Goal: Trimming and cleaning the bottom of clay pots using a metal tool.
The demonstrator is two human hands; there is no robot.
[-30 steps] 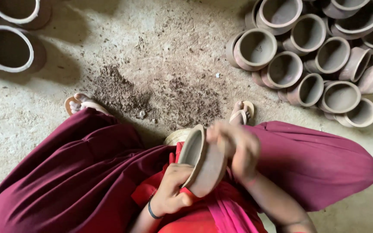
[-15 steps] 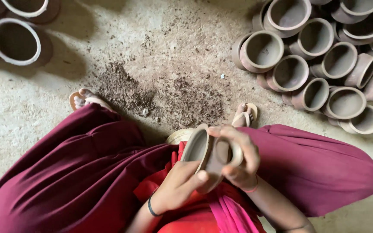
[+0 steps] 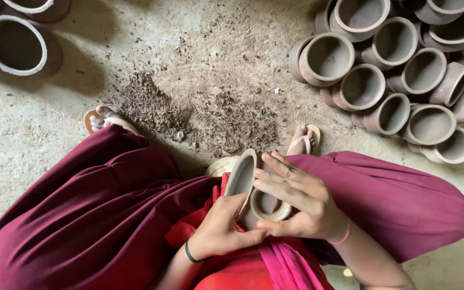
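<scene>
Between my knees I hold a small unfired clay pot (image 3: 241, 180), tilted on its side with its mouth facing left. My left hand (image 3: 222, 228) grips it from below, fingers wrapped under the body. My right hand (image 3: 296, 201) lies over its round base (image 3: 267, 207), fingers spread across the right side. I sit in dark red clothing (image 3: 92, 215) with sandalled feet (image 3: 103, 121) on the ground.
A heap of several similar clay pots (image 3: 393, 70) lies at the upper right. Larger pots (image 3: 14, 45) with pale rims stand at the upper left. Dark clay scrapings (image 3: 200, 115) are scattered on the concrete floor in front of my feet.
The pot has turned in my hands, so its round base now shows under my right hand. My right fingers have spread flatter over it.
</scene>
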